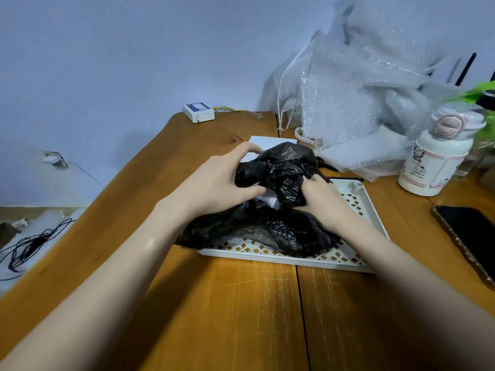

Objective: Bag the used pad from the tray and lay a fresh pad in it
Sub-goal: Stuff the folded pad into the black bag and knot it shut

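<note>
Here, much of the white plastic lattice tray [356, 259] is hidden under a crumpled black plastic bag [284, 170], which spills over the tray's left edge onto the brown wooden bench [241, 303]. Only a small white corner of the pad [269, 197] shows between the two hands, at the bag's folds; the remainder is covered, so I cannot tell how far in it sits. The left hand [222, 180] grips a bunched part of the bag, thumb below, fingers curled over the top. The right hand [318, 196] also grips the plastic, its fingertips buried in the folds. A flat white sheet [258, 142] peeks out just beyond the bag, mostly hidden. At far right, a heap of clear bubble wrap [356, 108] crowds the tray's far side, with a white bottle with a pink lid [434, 162] beside it. A dark phone [471, 236] lies near the right edge, cut off. The near bench is bare wood.
</note>
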{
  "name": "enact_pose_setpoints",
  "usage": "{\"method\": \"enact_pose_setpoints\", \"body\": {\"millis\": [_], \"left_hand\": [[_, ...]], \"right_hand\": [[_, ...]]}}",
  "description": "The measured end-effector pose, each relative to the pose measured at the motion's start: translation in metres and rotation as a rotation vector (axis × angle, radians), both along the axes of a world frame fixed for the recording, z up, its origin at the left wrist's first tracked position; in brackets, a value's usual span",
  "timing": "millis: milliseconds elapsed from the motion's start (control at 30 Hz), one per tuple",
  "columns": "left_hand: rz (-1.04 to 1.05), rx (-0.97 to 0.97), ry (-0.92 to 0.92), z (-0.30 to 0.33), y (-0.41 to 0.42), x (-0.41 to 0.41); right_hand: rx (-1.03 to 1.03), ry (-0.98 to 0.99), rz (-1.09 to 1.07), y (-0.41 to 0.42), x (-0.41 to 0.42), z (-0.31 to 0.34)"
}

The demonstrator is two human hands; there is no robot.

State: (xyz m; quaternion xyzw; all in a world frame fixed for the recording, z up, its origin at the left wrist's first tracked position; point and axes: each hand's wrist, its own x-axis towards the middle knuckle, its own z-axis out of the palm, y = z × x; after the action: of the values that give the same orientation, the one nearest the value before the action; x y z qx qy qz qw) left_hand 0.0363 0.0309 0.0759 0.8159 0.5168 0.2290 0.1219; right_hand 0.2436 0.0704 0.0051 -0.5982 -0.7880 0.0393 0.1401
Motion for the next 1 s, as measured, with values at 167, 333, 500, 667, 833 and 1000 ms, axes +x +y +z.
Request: {"method": "enact_pose_setpoints", "body": {"millis": [167, 333, 500, 667, 833, 1000], "left_hand": [[-0.205, 0.037, 0.243, -0.007, -0.014, 0.015], [-0.174, 0.054, 0.301, -0.02, -0.023, 0.038], [-0.084, 0.16, 0.181, -0.016, -0.03, 0.049], [0.002, 0.154, 0.054, -0.009, -0.028, 0.043], [-0.11, -0.099, -0.06, -0.009, -0.024, 0.032], [-0.082, -0.177, -0.263, 0.003, -0.028, 0.041]], "right_hand": [[-0.102, 0.367, 0.001, -0.01, 0.003, 0.019], [-0.108, 0.651, -0.028, -0.027, 0.003, 0.046], [-0.167, 0.845, -0.016, -0.039, 0.009, 0.066], [-0.009, 0.811, -0.015, -0.051, 0.025, 0.078], [0.02, 0.847, -0.014, -0.06, 0.036, 0.08], [0.04, 0.862, -0.008, -0.064, 0.033, 0.08]]}}
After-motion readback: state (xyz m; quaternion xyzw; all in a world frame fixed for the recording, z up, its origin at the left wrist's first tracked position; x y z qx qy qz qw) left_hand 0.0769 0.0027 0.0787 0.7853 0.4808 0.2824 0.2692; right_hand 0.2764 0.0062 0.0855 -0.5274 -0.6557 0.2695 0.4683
